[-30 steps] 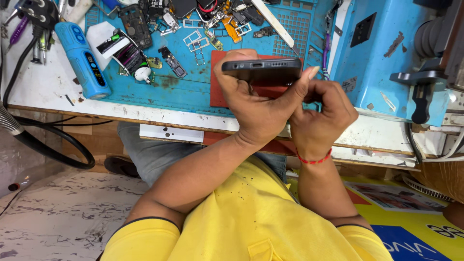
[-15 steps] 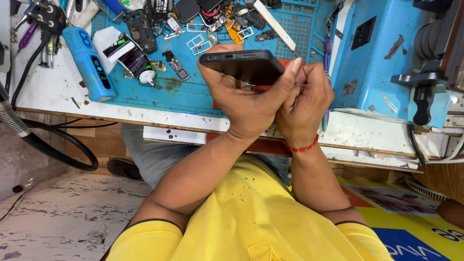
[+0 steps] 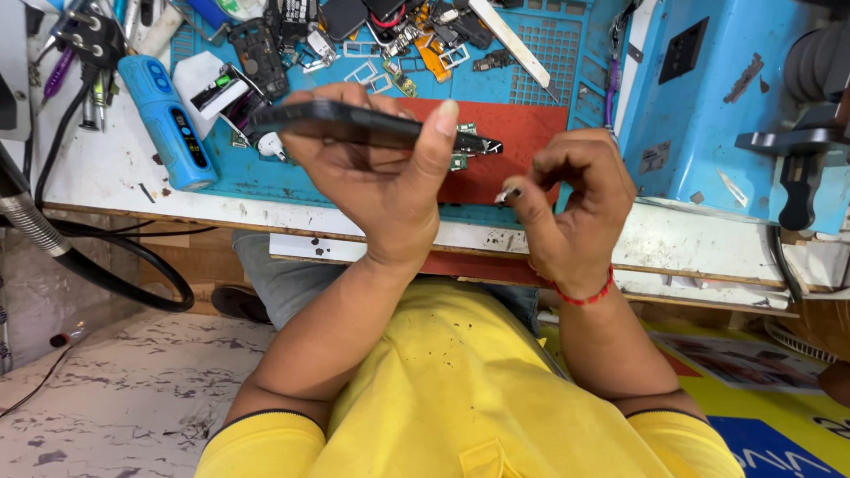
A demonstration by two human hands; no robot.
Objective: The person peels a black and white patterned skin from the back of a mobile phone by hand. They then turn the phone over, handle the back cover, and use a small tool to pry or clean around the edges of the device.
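My left hand (image 3: 381, 173) grips a dark flat phone (image 3: 354, 126), held level and edge-on above the blue work mat (image 3: 549, 75). Thumb and fingers clamp its long sides. My right hand (image 3: 575, 199) hovers just to the right of the phone's end, apart from it. Its thumb and forefinger pinch a tiny shiny part (image 3: 507, 192). Both hands hang over a red pad (image 3: 531, 133) lying on the mat. A red thread band (image 3: 584, 295) circles my right wrist.
Loose phone parts, metal frames and a flex cable (image 3: 434, 53) litter the back of the mat. A blue cylindrical device (image 3: 168, 119) lies at the left. White tweezers (image 3: 513, 44) rest at the back. A blue machine (image 3: 735, 97) stands at the right; a black hose (image 3: 106, 274) hangs at the left.
My hands have separated: the right hand pulled away rightward with a small part pinched, and the left hand swung the phone leftward and flatter.
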